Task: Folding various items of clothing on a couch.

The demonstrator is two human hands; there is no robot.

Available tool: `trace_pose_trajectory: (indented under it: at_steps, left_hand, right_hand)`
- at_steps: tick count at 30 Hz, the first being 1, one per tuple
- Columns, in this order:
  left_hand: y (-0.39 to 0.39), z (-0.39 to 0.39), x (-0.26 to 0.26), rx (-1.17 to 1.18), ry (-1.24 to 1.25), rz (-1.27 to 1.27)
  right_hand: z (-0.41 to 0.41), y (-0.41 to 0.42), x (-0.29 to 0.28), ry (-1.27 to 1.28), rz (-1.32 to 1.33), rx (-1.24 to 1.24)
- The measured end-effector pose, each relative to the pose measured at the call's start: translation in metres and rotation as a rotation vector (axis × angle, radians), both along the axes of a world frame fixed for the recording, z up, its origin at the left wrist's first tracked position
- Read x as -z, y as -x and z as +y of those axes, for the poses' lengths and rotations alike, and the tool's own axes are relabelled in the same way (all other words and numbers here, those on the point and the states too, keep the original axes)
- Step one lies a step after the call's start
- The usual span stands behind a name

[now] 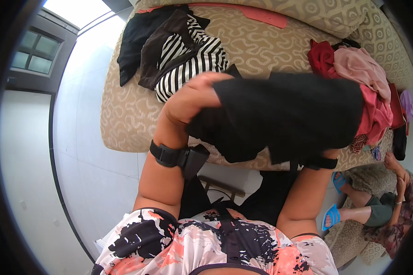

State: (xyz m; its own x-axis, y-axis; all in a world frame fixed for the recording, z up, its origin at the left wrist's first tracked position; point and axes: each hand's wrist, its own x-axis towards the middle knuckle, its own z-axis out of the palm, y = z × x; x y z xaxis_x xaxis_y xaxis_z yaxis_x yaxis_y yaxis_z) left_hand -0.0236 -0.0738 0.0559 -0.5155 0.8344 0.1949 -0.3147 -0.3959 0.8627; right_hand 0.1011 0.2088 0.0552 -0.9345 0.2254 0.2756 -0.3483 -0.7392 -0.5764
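Note:
A black cloth garment (pixel 289 113) is spread in the air over the front of a patterned sofa (pixel 124 130). My left hand (pixel 201 91) has hold of its left side, with the fingers covered by the fabric. The right end of the cloth hides my right hand, and only my right forearm (pixel 306 192) shows below it. Left of the garment lies a black-and-white striped top (pixel 192 68) with dark parts. Beneath that top is another black garment (pixel 134 44).
Red and pink clothes (pixel 363 70) are heaped at the sofa's right end. A coral-coloured strip (pixel 265 17) lies along the backrest. At the right, another person (pixel 382 209) in blue slippers sits close by. A dark stool-like frame (pixel 223 185) shows under the sofa edge.

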Motion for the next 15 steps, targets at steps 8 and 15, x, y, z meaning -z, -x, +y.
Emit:
trace_pose_trajectory:
  at_steps: [8,15]
  left_hand:
    - [0.004,0.021,0.013,-0.134,-0.439,-0.746]
    - [0.003,0.029,0.013,-0.382,-0.155,-0.498]
  right_hand:
    - [-0.018,0.032,0.005,-0.232,-0.275,0.102]
    - [-0.079,0.028,0.01,-1.009,-0.393,-0.064]
